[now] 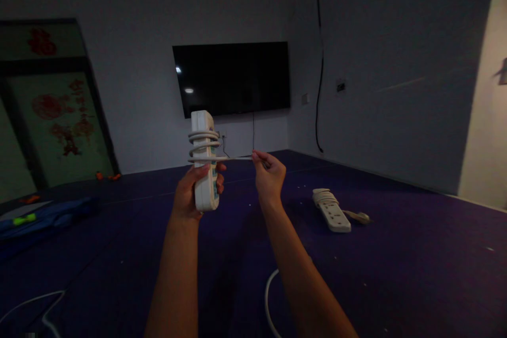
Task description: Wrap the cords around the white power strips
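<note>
Head: purple floor [233, 259], grey walls [138, 74]

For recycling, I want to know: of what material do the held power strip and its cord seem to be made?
Power strip: probably hard white plastic, smooth and satin-looking; its body has straight sides and rounded corners. Cord: probably a flexible plastic or rubber sheath, smooth and dull; it curves in rounded loops. Dim light leaves both uncertain.

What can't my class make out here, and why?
Head view:
Sockets of held power strip: partly behind left hand and wrapped cord.
Cord inside right hand: mostly hidden by fingers.
Floor cord: passes behind right forearm, cut by bottom edge.
Blue item: too dim, cut by left edge.
</note>
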A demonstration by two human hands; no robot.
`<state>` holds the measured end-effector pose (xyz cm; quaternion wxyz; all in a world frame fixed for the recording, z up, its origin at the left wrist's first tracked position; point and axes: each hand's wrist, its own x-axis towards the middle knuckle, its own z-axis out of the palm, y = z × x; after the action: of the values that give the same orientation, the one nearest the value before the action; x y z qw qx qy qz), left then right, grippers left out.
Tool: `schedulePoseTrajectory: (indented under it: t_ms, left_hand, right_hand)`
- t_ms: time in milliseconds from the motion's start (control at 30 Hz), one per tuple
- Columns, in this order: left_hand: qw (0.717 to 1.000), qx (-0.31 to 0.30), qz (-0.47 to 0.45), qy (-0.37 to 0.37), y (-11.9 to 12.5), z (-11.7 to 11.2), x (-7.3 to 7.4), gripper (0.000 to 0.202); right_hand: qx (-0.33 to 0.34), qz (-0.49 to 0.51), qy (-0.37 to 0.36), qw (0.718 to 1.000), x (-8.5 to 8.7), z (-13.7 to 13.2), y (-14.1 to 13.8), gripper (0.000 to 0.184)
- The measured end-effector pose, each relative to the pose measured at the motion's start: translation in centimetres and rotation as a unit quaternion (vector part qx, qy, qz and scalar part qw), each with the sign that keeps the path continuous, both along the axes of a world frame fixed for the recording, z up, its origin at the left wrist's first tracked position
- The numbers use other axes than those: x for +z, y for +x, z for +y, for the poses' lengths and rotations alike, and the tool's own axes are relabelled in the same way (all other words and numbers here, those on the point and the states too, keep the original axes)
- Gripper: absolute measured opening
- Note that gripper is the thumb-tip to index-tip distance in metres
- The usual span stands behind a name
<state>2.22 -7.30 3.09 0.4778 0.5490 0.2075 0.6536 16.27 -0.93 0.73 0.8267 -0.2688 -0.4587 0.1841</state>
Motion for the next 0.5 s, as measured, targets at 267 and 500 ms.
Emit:
schedulePoseTrajectory:
  t_ms: [267, 500]
  left_hand:
    - [0.996, -0.081, 0.034, -0.015, -0.1, 0.0, -0.2, 0.048]
    - [0.995, -0.073, 0.035, -0.059, 0.2, 0.9, -0.6, 0.043]
  right_hand:
    - [-0.085, -0.224, -0.086, 0.967, -1.7, 2.2, 0.6, 0.025]
    - [0.044, -0.312, 0.032, 0.948, -0.6, 0.4, -0.4, 0.034]
